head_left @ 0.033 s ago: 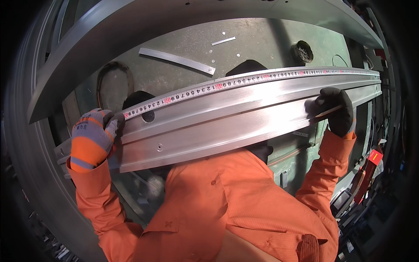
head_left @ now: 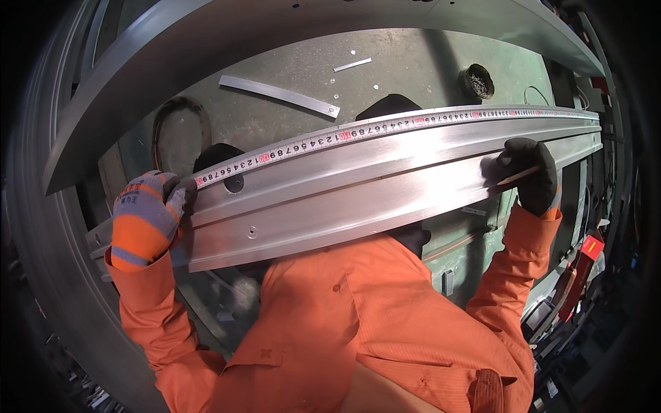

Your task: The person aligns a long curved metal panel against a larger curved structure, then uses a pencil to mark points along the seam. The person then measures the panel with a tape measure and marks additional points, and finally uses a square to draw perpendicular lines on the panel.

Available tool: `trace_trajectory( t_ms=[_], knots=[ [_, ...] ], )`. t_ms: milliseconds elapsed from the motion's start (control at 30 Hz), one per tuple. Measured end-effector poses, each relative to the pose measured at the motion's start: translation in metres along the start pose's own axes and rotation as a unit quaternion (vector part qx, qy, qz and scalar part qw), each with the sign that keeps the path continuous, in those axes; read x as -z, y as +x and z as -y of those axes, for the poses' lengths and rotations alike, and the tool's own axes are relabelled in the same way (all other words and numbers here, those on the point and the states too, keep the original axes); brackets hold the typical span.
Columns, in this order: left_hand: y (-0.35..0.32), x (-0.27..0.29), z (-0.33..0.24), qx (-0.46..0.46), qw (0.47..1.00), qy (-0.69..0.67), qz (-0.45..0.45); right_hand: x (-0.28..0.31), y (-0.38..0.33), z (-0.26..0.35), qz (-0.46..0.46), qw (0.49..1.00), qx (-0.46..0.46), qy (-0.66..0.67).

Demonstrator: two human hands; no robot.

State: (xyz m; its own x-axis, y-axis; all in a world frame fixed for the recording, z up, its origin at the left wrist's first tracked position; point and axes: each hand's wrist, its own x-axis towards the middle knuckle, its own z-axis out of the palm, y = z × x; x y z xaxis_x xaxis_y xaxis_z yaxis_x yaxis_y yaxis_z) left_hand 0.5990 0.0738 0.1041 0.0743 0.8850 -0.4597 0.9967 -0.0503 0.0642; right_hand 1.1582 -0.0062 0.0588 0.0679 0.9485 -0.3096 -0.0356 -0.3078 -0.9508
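Profile: a long silver metal length [head_left: 330, 213], slanting across in front of the person's body, its left end nearer the body than its right; its near long edge runs close by the orange jacket [head_left: 310, 303].
Tape: a white measuring tape [head_left: 310, 142], laid along the profile's far long edge from the left end to the right end; it seems set against that edge so that it lies straight and its marks can be read.
Left hand: in a grey and orange glove [head_left: 146, 213], at the profile's far left corner, fingers closed on the tape's end, probably to keep it taut and flush.
Right hand: in a dark glove [head_left: 536, 175], over the near part of the profile toward its right end, fingers curled in; a thin tan sliver shows along them, and I cannot tell whether they hold a stick or not.
Holes: a big round hole [head_left: 234, 184] just beside the tape and a small one [head_left: 253, 233] toward the near edge, both near the left end.
Floor: green [head_left: 406, 62]; beyond the profile's far edge lie a long strip [head_left: 275, 96], a short strip [head_left: 352, 65] and a round tin [head_left: 468, 84], well apart from the hands.
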Motion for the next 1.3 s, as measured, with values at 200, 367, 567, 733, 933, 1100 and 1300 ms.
trace_trajectory(
  t_ms=[200,367,567,733,933,1100,1300],
  knots=[
    [0.001,0.0,0.001,0.005,1.0,-0.01,0.005,0.006,0.001,-0.006,-0.016,1.0,-0.006,-0.008],
    [0.002,0.007,-0.008,0.032,0.999,-0.026,0.036,0.003,0.001,-0.003,-0.013,0.999,-0.018,0.024],
    [-0.001,-0.001,0.003,-0.03,0.999,-0.005,-0.027,0.002,0.0,-0.003,-0.017,1.0,-0.008,0.018],
    [0.0,0.006,-0.007,0.012,0.999,-0.022,0.028,0.001,0.0,-0.001,0.0,0.999,-0.019,0.027],
    [-0.003,0.002,0.0,-0.005,1.0,-0.015,0.006,0.003,0.003,-0.001,0.024,0.998,-0.029,0.057],
    [-0.012,0.006,0.006,-0.021,0.999,-0.027,-0.025,-0.004,0.007,0.001,0.056,0.995,-0.004,0.081],
    [-0.076,0.029,0.007,0.066,0.958,-0.277,0.024,-0.017,0.003,0.004,-0.02,0.993,0.106,0.058]
  ],
)
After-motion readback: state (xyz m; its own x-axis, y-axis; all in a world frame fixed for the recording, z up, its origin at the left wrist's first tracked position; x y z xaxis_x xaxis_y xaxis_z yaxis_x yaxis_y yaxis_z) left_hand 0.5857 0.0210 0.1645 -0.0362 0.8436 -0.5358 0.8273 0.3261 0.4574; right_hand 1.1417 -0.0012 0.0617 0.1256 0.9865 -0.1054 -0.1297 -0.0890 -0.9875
